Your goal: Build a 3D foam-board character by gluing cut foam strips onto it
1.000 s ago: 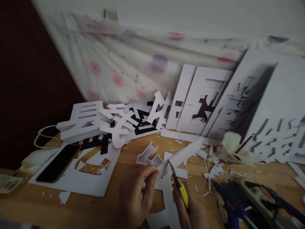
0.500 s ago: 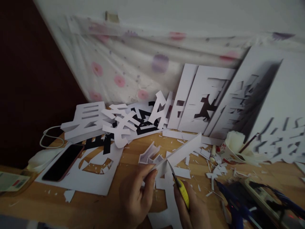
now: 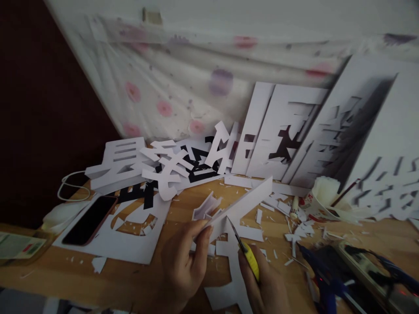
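Observation:
A white foam board strip (image 3: 247,201) is pinched between the thumb and fingers of my left hand (image 3: 188,257), slanting up and away to the right. My right hand (image 3: 265,279) grips a yellow utility knife (image 3: 250,261). Its dark blade reaches up to the strip's lower edge, near the left fingertips; I cannot tell how deep it sits. Below the hands lies a cut-out white board piece (image 3: 234,270) with an irregular outline. Just behind the strip rests a small folded white piece (image 3: 207,206).
White cut-out characters (image 3: 170,170) pile up at the back left, near a phone (image 3: 90,220) on a cut board. Tall cut boards (image 3: 278,131) lean on the wall. A paper cup (image 3: 319,205), scraps and a blue glue gun (image 3: 325,274) are at right.
The strip has tipped slightly and shifted a little left with my left hand. The knife blade stays at its edge, also slightly further left. The view has shifted slightly.

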{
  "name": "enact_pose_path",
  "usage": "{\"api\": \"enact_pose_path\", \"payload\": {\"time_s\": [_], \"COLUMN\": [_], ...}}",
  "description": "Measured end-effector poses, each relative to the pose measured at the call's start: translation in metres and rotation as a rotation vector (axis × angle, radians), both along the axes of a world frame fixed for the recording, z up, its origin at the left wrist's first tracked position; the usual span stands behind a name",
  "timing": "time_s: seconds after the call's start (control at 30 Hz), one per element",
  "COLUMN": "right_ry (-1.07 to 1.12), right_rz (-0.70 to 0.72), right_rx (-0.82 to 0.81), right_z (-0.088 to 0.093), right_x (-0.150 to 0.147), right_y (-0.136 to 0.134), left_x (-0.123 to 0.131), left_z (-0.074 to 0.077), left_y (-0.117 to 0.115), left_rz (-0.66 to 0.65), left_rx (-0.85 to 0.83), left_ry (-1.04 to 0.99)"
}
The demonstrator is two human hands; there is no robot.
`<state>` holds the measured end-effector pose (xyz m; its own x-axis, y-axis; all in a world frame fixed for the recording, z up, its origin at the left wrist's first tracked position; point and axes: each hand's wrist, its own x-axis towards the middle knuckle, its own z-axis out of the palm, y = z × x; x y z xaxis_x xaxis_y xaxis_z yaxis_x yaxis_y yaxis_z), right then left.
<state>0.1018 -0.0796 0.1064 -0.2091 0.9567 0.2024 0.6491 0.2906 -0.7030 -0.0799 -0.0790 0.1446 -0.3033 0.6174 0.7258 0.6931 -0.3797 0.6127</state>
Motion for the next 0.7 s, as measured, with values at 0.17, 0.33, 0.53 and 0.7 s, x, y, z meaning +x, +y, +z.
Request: {"api": "enact_pose_path", "payload": {"time_s": [0.17, 0.33, 0.53, 0.7], "right_ry": [0.006, -0.057, -0.135, 0.170], "right_rz": [0.008, 0.006, 0.003, -0.288], "right_rx": [0.004, -0.044, -0.169, -0.193], "right_z": [-0.004, -0.009, -0.017, -0.021], "right_x": [0.002, 0.005, 0.018, 0.031], "right_y": [0.000, -0.001, -0.005, -0.005], "left_x": [-0.003, -0.004, -0.008, -0.010], "left_z": [-0.001, -0.004, -0.007, -0.001], "left_y": [0.001, 0.001, 0.005, 0.010], "left_rz": [-0.002, 0.030, 0.092, 0.007], "left_rx": [-0.015, -0.016, -0.023, -0.115], "left_ry": [0.002, -0.021, -0.143, -0.374]}}
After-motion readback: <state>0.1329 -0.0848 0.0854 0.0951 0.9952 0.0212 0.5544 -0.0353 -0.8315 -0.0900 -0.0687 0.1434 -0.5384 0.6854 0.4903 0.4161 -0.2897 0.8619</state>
